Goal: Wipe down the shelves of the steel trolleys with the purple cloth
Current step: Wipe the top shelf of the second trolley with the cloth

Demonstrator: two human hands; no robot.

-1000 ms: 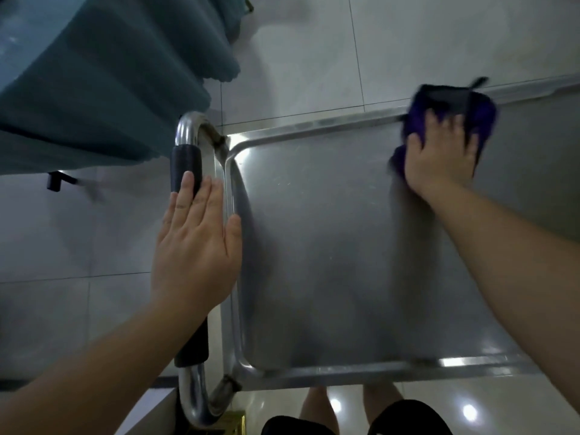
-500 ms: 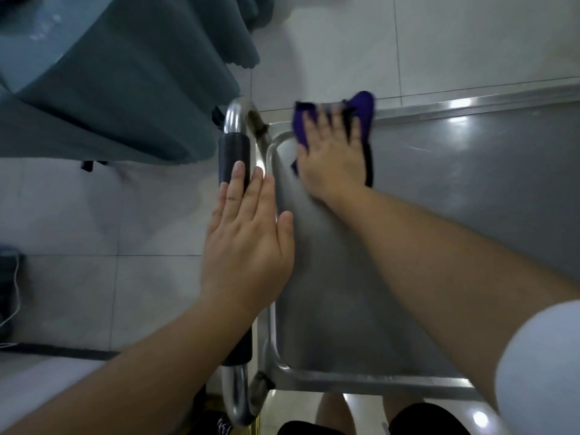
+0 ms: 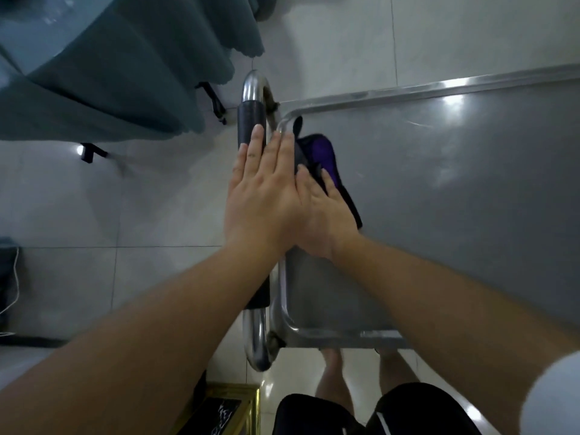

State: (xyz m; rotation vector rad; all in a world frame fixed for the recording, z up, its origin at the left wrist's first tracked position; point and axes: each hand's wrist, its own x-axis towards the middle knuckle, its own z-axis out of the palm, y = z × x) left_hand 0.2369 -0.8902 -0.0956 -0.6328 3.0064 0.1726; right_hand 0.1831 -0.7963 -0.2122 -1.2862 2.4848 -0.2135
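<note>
flat and spread, the right hand (image 3: 326, 215) presses the purple cloth (image 3: 323, 158) onto the trolley shelf (image 3: 455, 199) near its left rim, while the left hand (image 3: 263, 189) rests straight-fingered on the black handle grip (image 3: 251, 124). soft, light and limp, the cloth likely bunches unless a broad palm pins it.

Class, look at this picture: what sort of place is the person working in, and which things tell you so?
Probably a restaurant or banquet room: a steel trolley on a tiled floor, beside a table with a teal cloth.
</note>
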